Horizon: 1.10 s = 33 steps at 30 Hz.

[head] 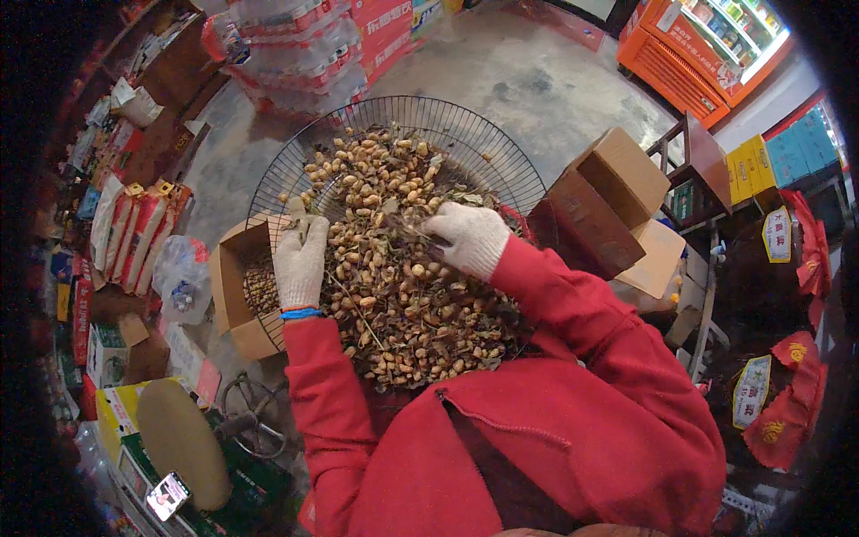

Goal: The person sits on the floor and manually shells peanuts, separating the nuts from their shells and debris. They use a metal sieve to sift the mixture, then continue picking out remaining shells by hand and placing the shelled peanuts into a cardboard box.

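A wide, shallow black wire basket (517, 158) sits before me, heaped with unshelled peanuts (376, 181) mixed with dry leaves, stems and roots. My left hand (300, 258), in a white knit glove with a blue band at the wrist, lies over the basket's left side. Its fingers are apart, next to the edge of the heap. Over the right part of the heap is my right hand (468, 238), also gloved, with curled fingers pinching a wisp of dry plant debris (415, 225). The fingertips are partly hidden and blurred there.
Left of the basket, an open cardboard box (231, 295) holds more peanuts. Cardboard boxes (597, 201) stand close on the right. Shrink-wrapped bottle packs (295, 54) and an orange display fridge (678, 67) are farther back. A lit phone (168, 495) lies at lower left by a round stool seat (181, 443).
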Each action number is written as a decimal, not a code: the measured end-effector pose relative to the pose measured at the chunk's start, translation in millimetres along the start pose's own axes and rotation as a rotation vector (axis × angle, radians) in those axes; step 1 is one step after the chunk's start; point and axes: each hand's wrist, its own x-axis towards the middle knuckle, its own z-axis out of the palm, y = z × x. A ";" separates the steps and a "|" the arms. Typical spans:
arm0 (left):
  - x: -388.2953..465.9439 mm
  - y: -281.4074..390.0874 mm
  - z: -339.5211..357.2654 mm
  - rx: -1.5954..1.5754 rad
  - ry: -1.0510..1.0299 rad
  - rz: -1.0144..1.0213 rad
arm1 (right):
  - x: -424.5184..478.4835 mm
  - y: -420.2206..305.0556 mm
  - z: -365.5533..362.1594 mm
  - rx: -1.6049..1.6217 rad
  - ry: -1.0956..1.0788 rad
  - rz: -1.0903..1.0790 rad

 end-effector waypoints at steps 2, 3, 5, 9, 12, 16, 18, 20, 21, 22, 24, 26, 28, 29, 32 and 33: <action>-1.8 1.4 0.4 -0.030 -0.010 -0.029 | 11.0 -0.1 2.4 0.058 -0.039 0.053; -3.7 3.7 -1.9 -0.047 -0.005 -0.046 | 14.7 0.3 0.4 0.120 0.000 0.012; 0.3 -10.3 -4.5 -0.026 0.021 -0.011 | 19.0 4.0 -4.9 0.244 0.080 -0.069; -0.8 -2.9 -4.1 -0.085 -0.001 -0.072 | 14.4 -5.2 -39.0 0.238 0.117 -0.073; -2.8 3.3 -5.2 -0.022 0.010 -0.104 | 8.5 0.8 -43.0 0.371 0.053 -0.006; -1.1 -4.8 -4.7 -0.023 0.026 -0.053 | 3.5 2.3 -51.4 0.478 0.008 0.115; -3.1 -2.1 -6.2 -0.018 0.026 -0.058 | 2.3 -1.9 -60.0 0.659 -0.027 0.330; -2.5 -0.9 -7.0 -0.036 -0.023 -0.104 | -1.2 7.9 -53.5 0.524 0.085 0.275; -1.9 0.3 -7.3 -0.044 -0.049 -0.126 | -2.5 7.4 -54.4 0.543 0.063 0.312; -2.2 2.6 -8.1 -0.046 -0.059 -0.148 | -4.3 5.7 -55.4 0.562 0.041 0.350; -3.8 8.0 -9.5 -0.049 -0.080 -0.192 | -5.6 5.2 -54.8 0.500 0.043 0.327; -1.9 5.9 -8.6 -0.014 -0.065 -0.182 | -6.4 6.7 -51.8 0.337 0.091 0.207; -1.6 -1.3 -9.4 0.003 -0.020 -0.147 | -5.5 1.9 -50.7 0.104 0.124 0.213; -1.8 -7.4 -8.9 0.001 0.014 -0.114 | -4.8 0.1 -50.0 -0.012 0.141 0.215; 0.4 -2.6 -8.1 0.009 -0.029 -0.148 | -4.0 9.1 -43.6 0.086 0.185 0.139; 0.0 1.9 -9.3 0.020 -0.065 -0.184 | -3.4 9.9 -39.9 0.077 0.143 0.115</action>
